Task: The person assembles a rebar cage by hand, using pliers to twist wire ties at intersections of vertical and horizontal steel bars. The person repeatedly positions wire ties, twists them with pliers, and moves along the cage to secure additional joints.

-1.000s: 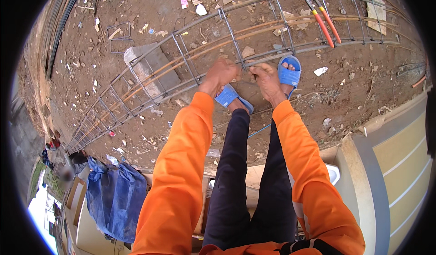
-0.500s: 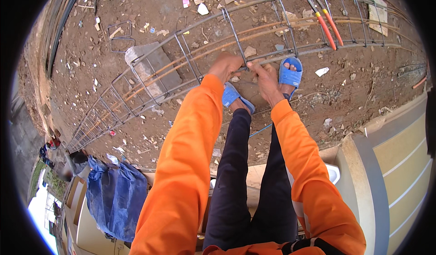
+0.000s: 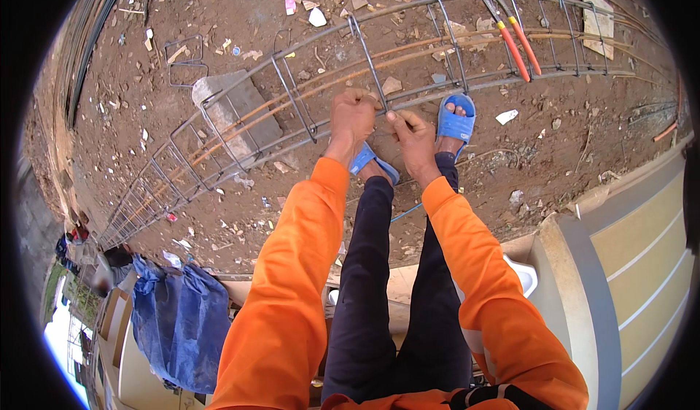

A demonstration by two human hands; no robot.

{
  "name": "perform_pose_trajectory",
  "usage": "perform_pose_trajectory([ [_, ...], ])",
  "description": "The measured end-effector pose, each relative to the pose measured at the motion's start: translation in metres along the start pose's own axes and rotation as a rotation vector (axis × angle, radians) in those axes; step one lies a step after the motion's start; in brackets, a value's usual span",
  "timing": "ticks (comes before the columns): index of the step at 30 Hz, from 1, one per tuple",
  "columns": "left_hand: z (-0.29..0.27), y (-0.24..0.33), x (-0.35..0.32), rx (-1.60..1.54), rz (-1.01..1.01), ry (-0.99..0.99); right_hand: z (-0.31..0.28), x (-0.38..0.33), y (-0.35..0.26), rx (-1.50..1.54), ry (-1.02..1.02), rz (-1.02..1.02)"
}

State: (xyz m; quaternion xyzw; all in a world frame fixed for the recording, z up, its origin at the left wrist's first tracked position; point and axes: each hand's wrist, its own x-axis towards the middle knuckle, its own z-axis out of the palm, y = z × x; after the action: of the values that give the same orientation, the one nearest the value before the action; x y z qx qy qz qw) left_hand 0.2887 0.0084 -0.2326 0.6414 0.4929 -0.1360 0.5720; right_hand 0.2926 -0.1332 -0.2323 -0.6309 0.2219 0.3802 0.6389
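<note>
- Your left hand (image 3: 352, 114) is fisted on a stirrup (image 3: 368, 63) of the rebar cage (image 3: 292, 111) lying on the dirt.
- Your right hand (image 3: 414, 134) pinches the lower bar.
- Likely stiff, heavy, rough: grip at joints.

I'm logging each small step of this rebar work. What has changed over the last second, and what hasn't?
Little changed. The left hand and right hand have drawn slightly closer together at the same spot on the rebar cage, where a stirrup meets the near long bar. Both remain closed on that joint. The cage, the red-handled cutters lying on it, the grey block beneath it and the blue sandals stayed as they were.
</note>
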Motion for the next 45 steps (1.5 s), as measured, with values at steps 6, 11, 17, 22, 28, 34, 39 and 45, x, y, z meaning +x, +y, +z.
perform_pose_trajectory([
  [6,-0.004,-0.019,-0.054,0.138,0.550,-0.054,0.015,-0.016,-0.001,-0.139,0.222,-0.078],
  [11,-0.023,-0.015,-0.060,0.476,0.806,-0.221,0.014,-0.063,0.005,-0.243,0.148,-0.133],
  [17,-0.029,-0.011,-0.052,0.201,0.591,-0.291,0.021,-0.052,-0.058,-1.038,-0.091,-0.542],
  [22,-0.023,-0.014,-0.054,0.130,0.527,-0.199,0.020,-0.020,-0.074,-1.188,-0.135,-0.525],
  [28,-0.016,-0.021,-0.053,0.314,0.749,-0.089,0.000,0.009,-0.057,-0.318,0.024,0.252],
  [34,-0.010,-0.034,-0.041,0.343,0.822,-0.030,-0.006,0.002,-0.055,0.145,0.203,0.438],
  [39,-0.002,-0.032,-0.042,0.291,0.762,0.064,-0.035,-0.005,-0.035,-0.129,0.041,0.369],
  [45,0.002,-0.015,-0.053,0.224,0.509,0.023,-0.053,-0.035,-0.036,-0.767,-0.082,0.072],
])
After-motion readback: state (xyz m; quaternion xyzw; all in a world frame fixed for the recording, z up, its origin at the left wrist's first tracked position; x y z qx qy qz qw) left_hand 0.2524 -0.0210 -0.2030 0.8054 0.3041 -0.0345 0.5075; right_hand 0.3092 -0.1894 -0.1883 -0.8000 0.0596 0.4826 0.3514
